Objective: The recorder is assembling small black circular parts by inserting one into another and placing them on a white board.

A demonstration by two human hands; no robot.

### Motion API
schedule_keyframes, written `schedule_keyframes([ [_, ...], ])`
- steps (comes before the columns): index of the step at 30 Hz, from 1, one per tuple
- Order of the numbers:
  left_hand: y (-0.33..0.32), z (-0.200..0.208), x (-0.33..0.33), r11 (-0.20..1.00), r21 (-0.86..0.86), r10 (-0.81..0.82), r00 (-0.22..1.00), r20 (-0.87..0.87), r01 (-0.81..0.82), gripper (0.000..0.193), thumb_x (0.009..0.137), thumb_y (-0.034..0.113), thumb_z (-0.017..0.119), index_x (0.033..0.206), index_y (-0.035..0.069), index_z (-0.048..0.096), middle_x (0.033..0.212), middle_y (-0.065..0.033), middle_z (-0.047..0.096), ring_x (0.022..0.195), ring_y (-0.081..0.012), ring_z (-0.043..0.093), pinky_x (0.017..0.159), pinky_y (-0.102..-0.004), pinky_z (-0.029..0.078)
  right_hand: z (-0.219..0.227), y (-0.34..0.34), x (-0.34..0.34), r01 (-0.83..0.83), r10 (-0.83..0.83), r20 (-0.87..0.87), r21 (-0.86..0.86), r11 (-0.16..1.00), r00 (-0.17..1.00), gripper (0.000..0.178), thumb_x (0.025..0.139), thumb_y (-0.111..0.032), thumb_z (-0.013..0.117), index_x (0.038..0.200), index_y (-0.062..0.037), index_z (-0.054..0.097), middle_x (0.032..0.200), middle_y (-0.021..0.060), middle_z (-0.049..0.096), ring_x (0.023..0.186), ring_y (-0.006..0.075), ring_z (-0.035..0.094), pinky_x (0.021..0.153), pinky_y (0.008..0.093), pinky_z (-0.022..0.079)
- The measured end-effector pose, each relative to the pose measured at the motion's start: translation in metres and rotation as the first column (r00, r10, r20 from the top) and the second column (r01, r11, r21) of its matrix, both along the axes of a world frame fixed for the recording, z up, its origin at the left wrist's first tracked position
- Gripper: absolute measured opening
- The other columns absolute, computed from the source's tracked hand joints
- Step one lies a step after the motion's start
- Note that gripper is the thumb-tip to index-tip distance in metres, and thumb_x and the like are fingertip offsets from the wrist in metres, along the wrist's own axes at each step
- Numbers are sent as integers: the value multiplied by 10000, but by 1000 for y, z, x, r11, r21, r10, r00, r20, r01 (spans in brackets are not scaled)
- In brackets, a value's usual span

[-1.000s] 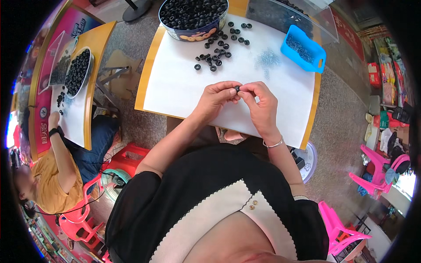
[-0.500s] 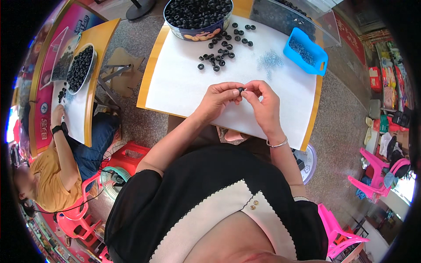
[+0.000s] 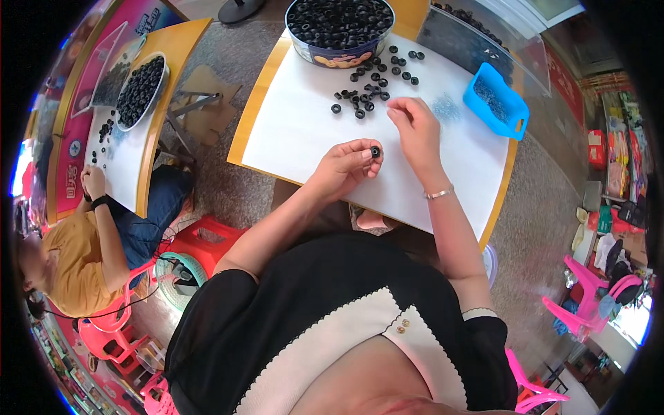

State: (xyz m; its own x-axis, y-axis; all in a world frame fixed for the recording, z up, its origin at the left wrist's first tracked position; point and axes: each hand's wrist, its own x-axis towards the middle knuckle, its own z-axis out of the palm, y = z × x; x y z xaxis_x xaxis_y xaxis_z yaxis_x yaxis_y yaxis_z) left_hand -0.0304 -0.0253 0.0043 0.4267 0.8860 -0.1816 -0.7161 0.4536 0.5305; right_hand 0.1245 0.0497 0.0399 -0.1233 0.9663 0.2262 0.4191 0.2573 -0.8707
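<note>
A small black ring-shaped piece [image 3: 375, 151] is pinched between the thumb and fingers of my left hand [image 3: 344, 164], just above the white tabletop [image 3: 290, 131] near its front edge. My right hand [image 3: 419, 135] is raised to the right of it, thumb and forefinger slightly apart, with nothing visible between them. Its fingertips are close to the loose black ring pieces [image 3: 360, 114] scattered on the table. To the right of these, tiny pale-blue pieces [image 3: 445, 108] lie spread out. A blue scoop-shaped tray [image 3: 515, 124] at the right holds more tiny pieces.
A round tin [image 3: 339, 58] full of black rings stands at the back. A clear plastic bin [image 3: 470, 41] is at the far right. On the left, another person in a yellow shirt [image 3: 86, 266] sits at a similar table with a bowl of black rings [image 3: 140, 93]. Red stools [image 3: 207, 238] stand nearby.
My right hand has come away from the left and moved farther out over the table, toward the loose rings. The left hand still holds its piece. The whole view has shifted slightly.
</note>
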Motion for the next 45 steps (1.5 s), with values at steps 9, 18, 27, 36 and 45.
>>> schedule_keyframes([
  [9,4,-4,-3,999,-34,-36,999,-30,35,248,884,129,585,1087,-9,544,944,-79,587,806,-140,562,735,-266,463,-22,56,-48,-225,86,457,258,940,885,99,793,-149,625,833,-77,679,810,79,587,813,278,545,739,393,430],
  [18,6,-4,-3,999,-31,-36,999,-2,35,193,898,100,563,1061,-3,566,916,-60,597,789,-128,571,722,-255,465,-8,72,-50,-449,262,669,121,885,696,87,765,-128,615,805,-77,672,808,82,602,844,277,543,760,384,439],
  [27,6,-3,-2,999,-41,-15,1000,14,16,244,881,134,592,1080,-1,551,917,-71,588,792,-141,557,714,-265,458,18,34,-16,-220,220,-12,-56,974,975,152,826,-76,563,931,-33,665,862,74,655,770,178,604,704,293,474],
  [36,3,-4,-3,1000,-22,22,999,25,-22,210,900,98,556,1082,-7,559,927,-77,607,793,-137,574,724,-267,475,6,-38,20,-341,-157,-721,-493,800,675,192,863,-75,597,1027,22,626,939,106,661,795,132,604,724,256,488],
  [45,-1,11,-73,946,177,313,906,-285,-271,187,899,88,535,1055,2,594,911,-67,620,807,-133,573,741,-259,452,0,-50,30,-289,-198,-749,-465,837,632,180,853,-30,584,1024,18,608,821,57,608,705,111,531,648,241,434],
])
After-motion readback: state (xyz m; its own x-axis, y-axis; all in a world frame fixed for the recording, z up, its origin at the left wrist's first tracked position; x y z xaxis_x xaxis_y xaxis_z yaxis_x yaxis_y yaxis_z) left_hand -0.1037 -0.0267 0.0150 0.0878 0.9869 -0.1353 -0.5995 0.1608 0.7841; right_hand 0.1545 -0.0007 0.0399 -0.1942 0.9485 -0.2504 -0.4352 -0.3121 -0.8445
